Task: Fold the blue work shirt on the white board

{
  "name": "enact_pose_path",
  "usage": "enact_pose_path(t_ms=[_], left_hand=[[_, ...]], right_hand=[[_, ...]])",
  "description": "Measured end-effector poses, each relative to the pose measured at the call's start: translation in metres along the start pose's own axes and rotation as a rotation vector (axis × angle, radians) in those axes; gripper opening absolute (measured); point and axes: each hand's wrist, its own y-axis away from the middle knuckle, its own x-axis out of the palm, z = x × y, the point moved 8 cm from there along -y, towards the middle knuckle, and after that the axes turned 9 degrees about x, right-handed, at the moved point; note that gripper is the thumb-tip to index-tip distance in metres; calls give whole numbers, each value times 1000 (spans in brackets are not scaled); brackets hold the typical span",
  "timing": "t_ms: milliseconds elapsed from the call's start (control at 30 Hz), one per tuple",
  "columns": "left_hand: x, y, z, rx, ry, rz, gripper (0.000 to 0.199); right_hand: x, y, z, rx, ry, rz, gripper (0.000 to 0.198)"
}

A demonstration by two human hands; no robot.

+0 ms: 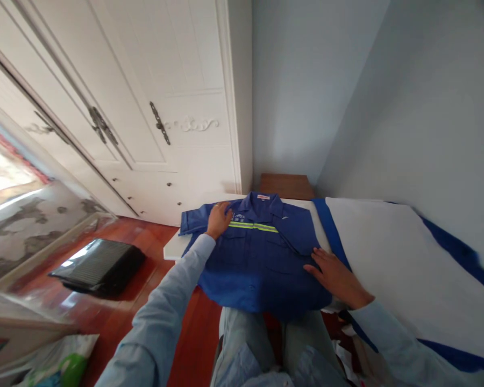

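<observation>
A blue short-sleeved work shirt [262, 263] lies spread front side up on a white table [173, 248], its collar at the far side and its hem hanging over the near edge. A yellow-green reflective stripe crosses its chest. My left hand [220, 219] rests on the shirt near its left shoulder, fingers stretched out. On the opposite side, my right hand [334, 273] lies with fingers apart at the shirt's edge, by the lower end of the other sleeve. Neither hand grips the cloth.
To the right lies a large white sheet with blue borders [403, 258]. A white wardrobe [185, 64] stands beyond the table, beside a brown wooden piece [286, 186]. On the red floor at left sit a black case [100, 266] and a plastic bag [60, 360].
</observation>
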Motion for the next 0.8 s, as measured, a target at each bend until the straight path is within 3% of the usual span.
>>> enact_pose_path(t_ms=[100, 167, 267, 367, 467, 600, 700, 800], left_hand=[[-52, 28, 94, -357, -112, -57, 47], [-65, 47, 141, -556, -124, -5, 52], [-54, 65, 181, -711, -20, 120, 45], [-35, 70, 195, -771, 97, 142, 32], [-35, 62, 196, -777, 153, 18, 22], [-65, 40, 171, -607, 187, -200, 24], [-83, 34, 123, -317, 263, -218, 30], [-78, 50, 63, 9, 360, -21, 50]], right_hand=[[-25, -20, 30, -34, -61, -104, 70], [-43, -37, 72, -144, -138, -132, 73], [-58, -62, 160, -423, -246, -70, 73], [-48, -91, 246, -637, -351, 48, 64], [-19, -128, 304, -651, -411, 162, 52], [10, -163, 337, -596, -436, 164, 41], [14, -169, 333, -557, -518, 124, 21], [6, -176, 298, -345, -607, 10, 21]])
